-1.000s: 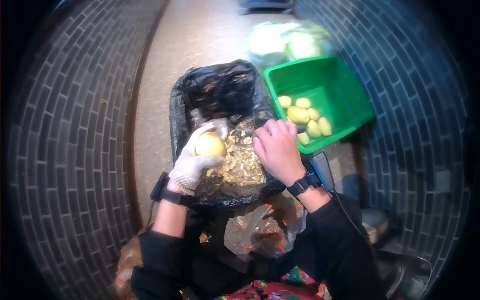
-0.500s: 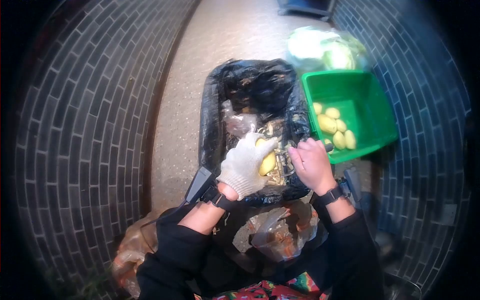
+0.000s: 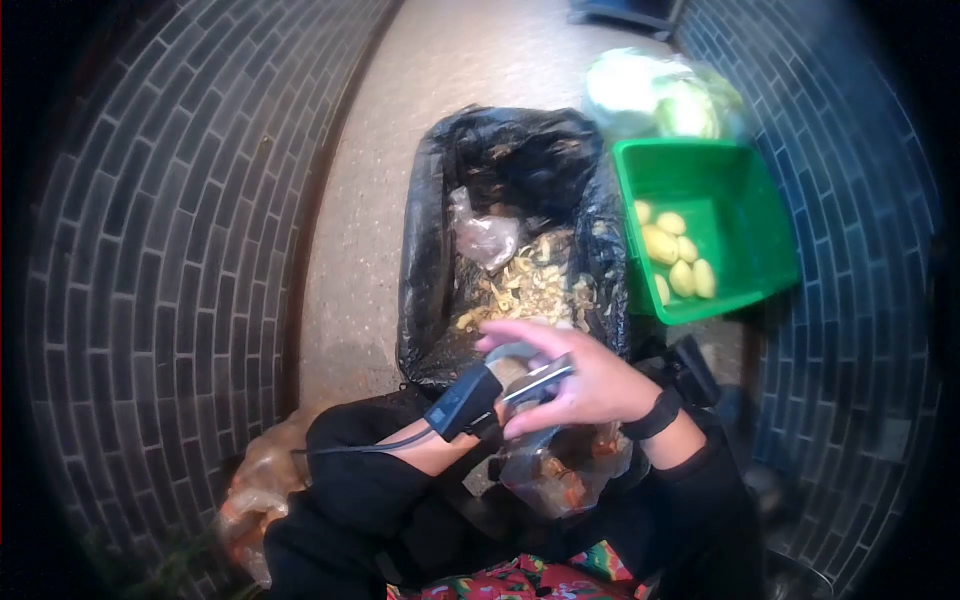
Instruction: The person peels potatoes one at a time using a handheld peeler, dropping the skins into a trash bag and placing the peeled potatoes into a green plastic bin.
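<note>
My right hand (image 3: 595, 385) is bare and reaches across in front of my left, thumb and fingers curved around a narrow bar with a shiny edge, which looks like the peeler (image 3: 540, 381). My left hand (image 3: 510, 362), in a pale knitted glove, is mostly hidden behind the right hand and a black wrist device (image 3: 465, 400). Its fingers and anything in them cannot be made out. Both hands are over the near edge of a bin lined with a black bag (image 3: 425, 250). Peelings (image 3: 535, 285) and a crumpled clear plastic bag (image 3: 487, 240) lie inside the bin.
On the right, a green tub (image 3: 770, 270) holds several peeled potatoes (image 3: 660, 244). Bagged cabbages (image 3: 690, 105) sit behind it. Plastic bags (image 3: 560, 470) with orange contents are by my legs. Brick walls (image 3: 190, 230) rise on both sides.
Both hands have drawn back from over the peelings toward my body, the right crossing over the left. The yellow potato seen in the gloved hand is now out of sight.
</note>
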Tool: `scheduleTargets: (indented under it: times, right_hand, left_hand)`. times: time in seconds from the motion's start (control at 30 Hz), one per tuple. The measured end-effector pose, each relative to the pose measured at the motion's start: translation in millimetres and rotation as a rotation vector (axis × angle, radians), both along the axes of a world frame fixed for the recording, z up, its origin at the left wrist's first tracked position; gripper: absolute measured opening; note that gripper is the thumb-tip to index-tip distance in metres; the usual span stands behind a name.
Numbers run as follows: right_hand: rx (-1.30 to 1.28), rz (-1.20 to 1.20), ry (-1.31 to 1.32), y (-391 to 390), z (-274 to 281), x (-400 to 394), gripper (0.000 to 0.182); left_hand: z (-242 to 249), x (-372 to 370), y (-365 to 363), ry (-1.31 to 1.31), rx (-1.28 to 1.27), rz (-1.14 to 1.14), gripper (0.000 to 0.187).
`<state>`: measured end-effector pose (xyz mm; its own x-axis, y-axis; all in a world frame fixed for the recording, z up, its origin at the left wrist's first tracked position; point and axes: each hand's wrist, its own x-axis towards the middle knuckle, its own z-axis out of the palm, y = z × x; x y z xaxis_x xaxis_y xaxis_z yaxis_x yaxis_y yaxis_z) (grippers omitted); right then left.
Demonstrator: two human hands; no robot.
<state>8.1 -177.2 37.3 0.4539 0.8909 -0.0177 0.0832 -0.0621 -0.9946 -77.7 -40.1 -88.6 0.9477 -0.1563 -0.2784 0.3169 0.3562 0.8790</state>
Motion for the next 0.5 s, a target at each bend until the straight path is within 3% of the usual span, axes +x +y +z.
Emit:
scheduleTargets:
  times: [0.03, 0.1, 0.2, 0.4, 0.47, 0.5]
  right_hand:
    - [0.018, 0.054, -0.087, 4.0, -2.7, -4.1, 0.088]
    - [0.060, 0.073, -0.071, 9.7, -11.6, -9.5, 0.077]
    - [-0.094, 0.182, -0.083, 11.3, -9.0, -11.8, 0.051]
    - [0.036, 0.066, -0.274, 7.2, -13.1, -21.0, 0.046]
    - [0.063, 0.058, -0.283, 7.0, -11.0, -20.2, 0.047]
    - [0.073, 0.020, -0.332, 8.8, -8.2, -20.0, 0.049]
  left_hand:
    - [2.0, -4.4, -2.3, 0.012, -0.032, -0.009, 0.040]
    - [2.4, -8.2, -6.7, 0.034, -0.090, -0.009, 0.037]
    - [0.4, -5.5, -8.3, 0.050, -0.152, 0.022, 0.034]
    - [0.6, 7.5, -6.3, 0.082, -0.213, 0.069, 0.032]
    - [0.6, 26.2, -5.8, -0.418, 1.290, -0.368, 0.036]
    - [23.3, 35.7, -2.0, -0.424, 1.287, -0.372, 0.036]
